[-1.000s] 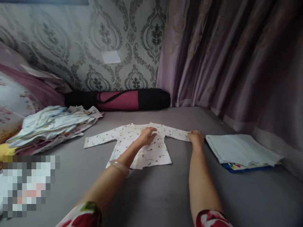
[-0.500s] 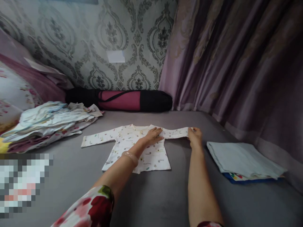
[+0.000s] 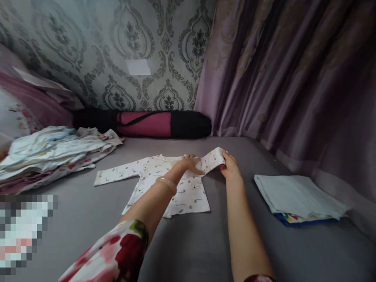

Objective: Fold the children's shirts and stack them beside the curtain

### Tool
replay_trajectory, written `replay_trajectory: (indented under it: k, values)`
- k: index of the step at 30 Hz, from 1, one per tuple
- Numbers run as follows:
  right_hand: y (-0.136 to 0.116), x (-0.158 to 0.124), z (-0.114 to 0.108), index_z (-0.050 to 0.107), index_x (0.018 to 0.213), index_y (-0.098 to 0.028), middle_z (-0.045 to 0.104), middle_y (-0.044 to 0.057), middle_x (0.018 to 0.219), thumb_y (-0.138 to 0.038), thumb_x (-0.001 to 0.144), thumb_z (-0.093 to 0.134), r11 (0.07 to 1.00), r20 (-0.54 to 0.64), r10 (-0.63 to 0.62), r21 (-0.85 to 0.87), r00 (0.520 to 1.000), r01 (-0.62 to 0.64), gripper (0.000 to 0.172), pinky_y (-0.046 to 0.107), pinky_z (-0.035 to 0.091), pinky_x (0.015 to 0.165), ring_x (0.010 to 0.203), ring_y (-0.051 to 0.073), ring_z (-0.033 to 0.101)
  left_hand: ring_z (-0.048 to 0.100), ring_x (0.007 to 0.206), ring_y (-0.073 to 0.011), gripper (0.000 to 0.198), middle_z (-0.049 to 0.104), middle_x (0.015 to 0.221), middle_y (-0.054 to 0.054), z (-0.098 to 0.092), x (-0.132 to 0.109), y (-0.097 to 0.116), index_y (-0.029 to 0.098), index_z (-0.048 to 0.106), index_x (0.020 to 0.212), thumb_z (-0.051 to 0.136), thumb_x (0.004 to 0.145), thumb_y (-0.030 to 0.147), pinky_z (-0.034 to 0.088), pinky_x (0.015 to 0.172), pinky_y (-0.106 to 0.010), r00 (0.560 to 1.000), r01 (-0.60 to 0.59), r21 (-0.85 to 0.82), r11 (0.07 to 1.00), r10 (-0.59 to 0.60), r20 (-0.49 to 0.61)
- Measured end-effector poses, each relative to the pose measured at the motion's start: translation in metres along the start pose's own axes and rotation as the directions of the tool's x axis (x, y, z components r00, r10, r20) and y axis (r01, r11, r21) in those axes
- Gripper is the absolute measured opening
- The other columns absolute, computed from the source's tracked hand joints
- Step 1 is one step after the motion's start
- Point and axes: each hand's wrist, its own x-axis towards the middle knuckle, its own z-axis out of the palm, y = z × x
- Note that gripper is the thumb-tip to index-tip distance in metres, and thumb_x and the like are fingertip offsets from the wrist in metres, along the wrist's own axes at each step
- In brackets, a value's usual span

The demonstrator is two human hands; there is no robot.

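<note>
One baby shirt (image 3: 173, 184) lies flat at frame centre on the grey bed (image 3: 190, 243). It looks light, soft and floppy, best held by a cuff or hem. The right hand (image 3: 230, 167) pinches its lifted sleeve end; the left hand (image 3: 189, 163) presses open on the shoulder. Two cloth stacks: left (image 3: 49, 150), right (image 3: 299, 196)

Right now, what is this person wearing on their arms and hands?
Both forearms are bare below short floral sleeves, white with red flowers and some green. The left sleeve shows plainly; the right one only peeks in at the bottom edge. A pale, translucent bangle circles the left wrist. No gloves or rings are visible.
</note>
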Motion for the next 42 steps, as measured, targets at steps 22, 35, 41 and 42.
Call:
replay_trajectory:
  k: [22, 35, 41, 42]
  values:
    - [0.038, -0.031, 0.041, 0.059, 0.079, -0.018, 0.065, -0.004, 0.061, -0.006, 0.065, 0.071, 0.971, 0.191, 0.094, -0.235, 0.977, -0.048, 0.022, 0.020, 0.052, 0.041, 0.049, 0.011, 0.059, 0.068, 0.085, -0.0159, 0.015, 0.067, 0.095, -0.015, 0.044, -0.094, -0.087, 0.011, 0.059, 0.091, 0.063, 0.085, 0.024, 0.051, 0.092, -0.032, 0.850, -0.288, -0.911, -0.296, -0.517, -0.101]
    - [0.085, -0.059, 0.066, 0.057, 0.108, -0.020, 0.071, 0.006, 0.104, -0.014, 0.070, 0.067, 0.914, 0.359, -0.001, -0.379, 0.933, 0.147, 0.040, 0.027, 0.058, 0.073, 0.090, 0.017, 0.069, 0.062, 0.111, -0.0235, 0.044, 0.056, 0.127, -0.023, 0.040, -0.092, -0.082, 0.008, 0.049, 0.120, 0.044, 0.095, 0.044, 0.048, 0.099, -0.035, 0.950, -0.192, -0.876, -0.443, -0.307, -0.053]
    - [0.086, -0.079, 0.069, 0.054, 0.126, -0.024, 0.056, 0.010, 0.136, -0.025, 0.078, 0.065, 0.872, 0.744, 0.131, -0.400, 0.655, 0.281, 0.049, 0.038, 0.037, 0.108, 0.128, 0.019, 0.050, 0.065, 0.101, -0.0207, 0.048, 0.065, 0.110, -0.016, 0.038, -0.091, -0.081, 0.013, 0.051, 0.116, 0.038, 0.095, 0.054, 0.050, 0.094, -0.035, 0.946, -0.208, -0.886, -0.414, -0.317, -0.074]
    - [0.083, -0.078, 0.069, 0.056, 0.123, -0.023, 0.058, 0.010, 0.133, -0.024, 0.078, 0.065, 0.873, 0.731, 0.129, -0.405, 0.670, 0.273, 0.046, 0.039, 0.037, 0.108, 0.126, 0.019, 0.052, 0.065, 0.098, -0.0197, 0.043, 0.066, 0.106, -0.014, 0.038, -0.091, -0.081, 0.014, 0.053, 0.112, 0.041, 0.095, 0.051, 0.050, 0.094, -0.034, 0.944, -0.213, -0.888, -0.408, -0.321, -0.079]
